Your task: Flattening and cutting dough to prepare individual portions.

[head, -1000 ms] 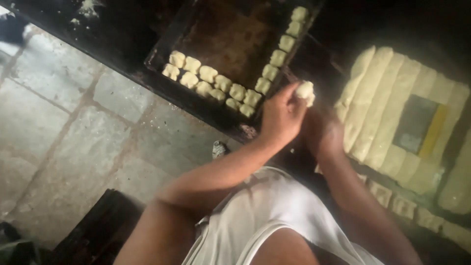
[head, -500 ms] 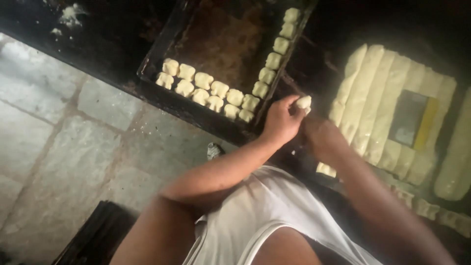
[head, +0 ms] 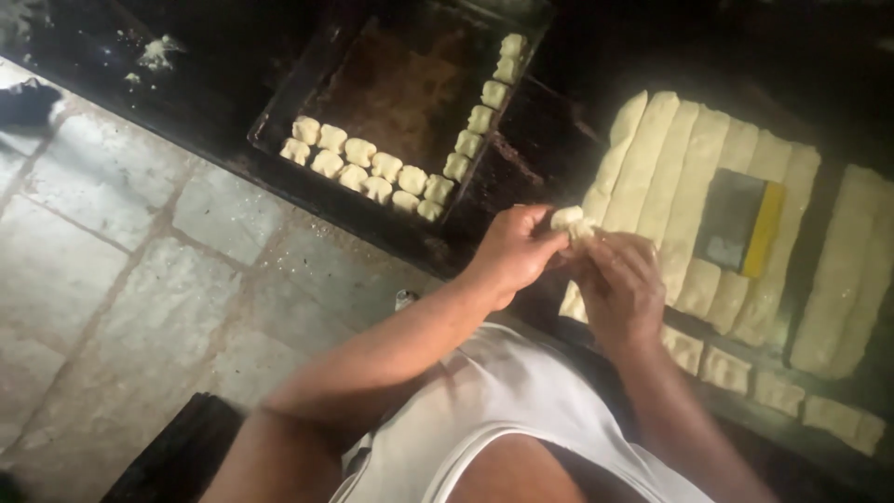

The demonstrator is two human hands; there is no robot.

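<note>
Currently the dough piece (head: 568, 222) is pinched between left hand (head: 514, 253) and right hand (head: 622, 287), with the baking tray (head: 307, 79) up-left, nearer the left hand.

Dough piece (head: 570, 222) partly hidden between fingertips of left hand (head: 514, 250) and right hand (head: 622, 284); dough strips (head: 843, 270) beyond the fingers cut by right edge.

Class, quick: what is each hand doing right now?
Left hand: closed on the small dough piece.
Right hand: fingers curled, touching the same dough piece.
</note>
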